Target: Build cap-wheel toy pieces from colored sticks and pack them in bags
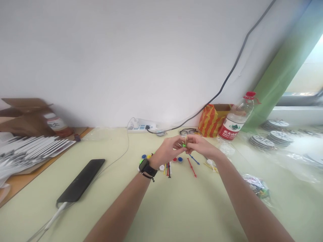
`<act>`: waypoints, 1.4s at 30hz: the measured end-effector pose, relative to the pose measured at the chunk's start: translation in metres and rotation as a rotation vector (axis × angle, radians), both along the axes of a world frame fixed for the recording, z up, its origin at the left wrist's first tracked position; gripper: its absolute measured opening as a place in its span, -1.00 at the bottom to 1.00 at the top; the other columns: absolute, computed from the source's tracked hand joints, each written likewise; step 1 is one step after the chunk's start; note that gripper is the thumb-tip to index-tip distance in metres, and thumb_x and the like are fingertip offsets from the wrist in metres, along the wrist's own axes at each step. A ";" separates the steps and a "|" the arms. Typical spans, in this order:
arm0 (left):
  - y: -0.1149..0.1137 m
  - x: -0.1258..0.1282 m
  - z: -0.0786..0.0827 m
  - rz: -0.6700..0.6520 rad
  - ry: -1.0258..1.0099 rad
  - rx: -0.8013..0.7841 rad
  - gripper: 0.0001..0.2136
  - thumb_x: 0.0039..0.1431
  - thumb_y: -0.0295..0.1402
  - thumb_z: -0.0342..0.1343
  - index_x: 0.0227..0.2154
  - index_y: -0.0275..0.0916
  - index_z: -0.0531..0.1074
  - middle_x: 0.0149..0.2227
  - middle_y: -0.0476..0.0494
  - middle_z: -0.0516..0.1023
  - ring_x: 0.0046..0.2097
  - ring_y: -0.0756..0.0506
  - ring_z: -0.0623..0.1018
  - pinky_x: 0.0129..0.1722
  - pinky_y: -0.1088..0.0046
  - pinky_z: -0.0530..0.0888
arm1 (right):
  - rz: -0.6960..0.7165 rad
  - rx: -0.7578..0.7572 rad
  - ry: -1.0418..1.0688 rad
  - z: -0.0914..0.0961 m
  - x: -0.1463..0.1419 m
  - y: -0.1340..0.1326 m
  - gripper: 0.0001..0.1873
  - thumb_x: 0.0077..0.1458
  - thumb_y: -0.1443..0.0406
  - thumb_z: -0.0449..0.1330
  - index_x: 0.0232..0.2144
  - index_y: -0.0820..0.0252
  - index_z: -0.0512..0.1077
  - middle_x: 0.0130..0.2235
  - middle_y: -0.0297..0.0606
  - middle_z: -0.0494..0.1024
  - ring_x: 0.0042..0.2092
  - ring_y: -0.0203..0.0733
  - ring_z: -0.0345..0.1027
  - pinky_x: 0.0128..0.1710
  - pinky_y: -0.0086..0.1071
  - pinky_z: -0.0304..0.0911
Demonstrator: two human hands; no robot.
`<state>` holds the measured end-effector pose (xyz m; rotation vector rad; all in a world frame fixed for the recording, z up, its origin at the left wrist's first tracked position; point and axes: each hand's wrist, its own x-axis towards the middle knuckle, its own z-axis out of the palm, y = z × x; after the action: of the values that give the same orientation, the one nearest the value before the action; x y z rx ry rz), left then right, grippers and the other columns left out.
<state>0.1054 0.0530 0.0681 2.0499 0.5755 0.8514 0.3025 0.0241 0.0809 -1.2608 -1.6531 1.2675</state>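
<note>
the small green plastic part (184, 145) is positioned above the table (161, 211), between the fingertips of both hands, presumably to permit fine two-handed control. the loose red arrow (191, 167), blue arrow (194, 159) and blue round cap (180, 159) lie nearby, likely for short reach. left hand (168, 149): thumb and fingers nearly closed, pinching the part. right hand (200, 147): fingers curled, tips beside the part; grip cannot be confirmed.
</note>
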 end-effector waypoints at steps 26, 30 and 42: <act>-0.008 -0.001 -0.006 -0.252 0.544 0.038 -0.80 -0.10 -0.34 0.35 -0.35 -0.22 0.56 -0.34 -0.02 0.59 -0.33 -0.04 0.54 -0.44 0.52 0.35 | -0.022 0.011 -0.717 -0.022 0.019 0.008 -0.71 0.03 0.40 0.17 -0.15 0.16 0.47 -0.27 -0.27 0.55 -0.28 -0.19 0.39 -0.35 -0.42 0.21; -0.008 0.001 -0.015 -0.311 0.712 0.007 -0.87 -0.12 -0.37 0.34 -0.44 -0.23 0.60 -0.44 -0.03 0.55 -0.43 -0.04 0.50 -0.54 0.50 0.29 | -0.026 -0.086 -0.721 -0.020 0.023 0.008 -0.72 0.09 0.34 0.19 -0.10 0.16 0.45 -0.25 -0.26 0.58 -0.37 -0.23 0.44 -0.42 -0.43 0.22; 0.012 -0.022 -0.009 -0.045 0.669 0.195 -0.68 -0.11 -0.31 0.39 -0.21 -0.10 0.57 -0.12 -0.10 0.54 0.05 -0.24 0.45 -0.16 0.36 0.41 | -0.130 -0.418 -0.930 -0.011 0.072 -0.003 -0.73 -0.18 0.37 0.36 -0.42 0.17 0.34 -0.49 -0.26 0.58 -0.42 -0.18 0.46 -0.41 -0.39 0.24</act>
<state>0.0837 0.0654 0.0588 2.5185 0.8192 0.1747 0.3744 0.0213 0.0698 -2.4286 -1.8832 1.0213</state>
